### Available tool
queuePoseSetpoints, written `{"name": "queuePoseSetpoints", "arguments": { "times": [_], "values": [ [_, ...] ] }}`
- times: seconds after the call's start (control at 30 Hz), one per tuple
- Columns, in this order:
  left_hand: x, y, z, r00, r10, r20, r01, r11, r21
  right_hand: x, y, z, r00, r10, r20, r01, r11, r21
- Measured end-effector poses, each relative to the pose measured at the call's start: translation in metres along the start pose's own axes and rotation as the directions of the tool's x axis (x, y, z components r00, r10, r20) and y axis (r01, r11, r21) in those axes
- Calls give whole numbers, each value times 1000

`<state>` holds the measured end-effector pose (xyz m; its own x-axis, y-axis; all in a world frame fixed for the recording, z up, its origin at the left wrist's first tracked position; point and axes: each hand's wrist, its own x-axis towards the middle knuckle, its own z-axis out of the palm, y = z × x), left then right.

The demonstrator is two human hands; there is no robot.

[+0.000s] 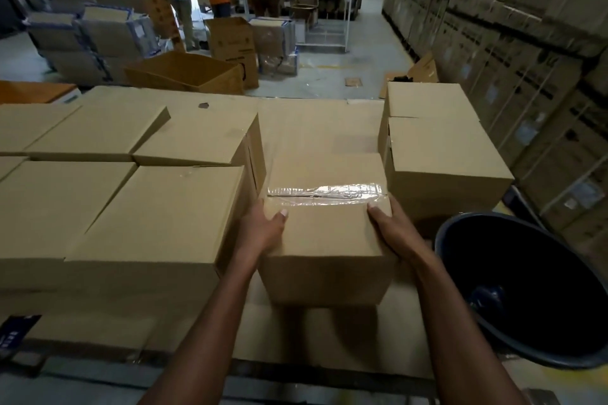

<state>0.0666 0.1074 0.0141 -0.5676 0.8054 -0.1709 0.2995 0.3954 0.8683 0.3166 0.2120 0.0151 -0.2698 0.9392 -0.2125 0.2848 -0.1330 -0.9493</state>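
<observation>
1. Small brown cardboard box [325, 240] sealed with a clear tape strip [324, 191], near-centre, over a flat cardboard sheet [316, 128]. Can't tell if its base rests on the sheet or is just off it.
2. Left hand [260, 230] clamps the box's left face and right hand [391, 230] its right face. Both thumbs are hooked over the top just near of the tape. The other fingers are hidden down the sides.
3. Key relation: the box lies straight between the palms, both hands equally close. The tape seam runs left-right; long axis too foreshortened to call.
4. The box sits in a slot, with a block of plain closed brown cartons [158, 217] just beside it on the left and two stacked brown cartons [444, 154] just beside it on the right. My read: free travel is only up, far along the slot, or back near.
5. Containers: dark grey round plastic bin [543, 360] near-right holds a blue object [490, 294], too dim to identify. Open brown carton [184, 71] on the far floor, contents not visible.
</observation>
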Motion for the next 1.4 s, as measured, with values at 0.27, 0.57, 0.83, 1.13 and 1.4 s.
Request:
{"name": "queuePoseSetpoints", "arguments": {
  "times": [0.27,0.57,0.83,1.13,1.4],
  "values": [
    [-4,-18,5,996,79,37,-79,997,-7,-16,21,0,999,-27,-45,31,996,84],
    [-34,-51,15,968,246,-44,-250,948,-195,-57,41,15,982,-164,-95,177,974,140],
    [-66,-123,38,961,239,-136,-270,916,-296,-91,96,22,976,-147,-158,173,970,169],
    [-88,-181,62,996,55,-64,-76,911,-404,-114,159,33,983,21,-184,5,990,141],
    [-117,-102,22,909,335,-250,-412,813,-410,-145,96,18,844,-374,-385,361,926,-108]
  ]
}}
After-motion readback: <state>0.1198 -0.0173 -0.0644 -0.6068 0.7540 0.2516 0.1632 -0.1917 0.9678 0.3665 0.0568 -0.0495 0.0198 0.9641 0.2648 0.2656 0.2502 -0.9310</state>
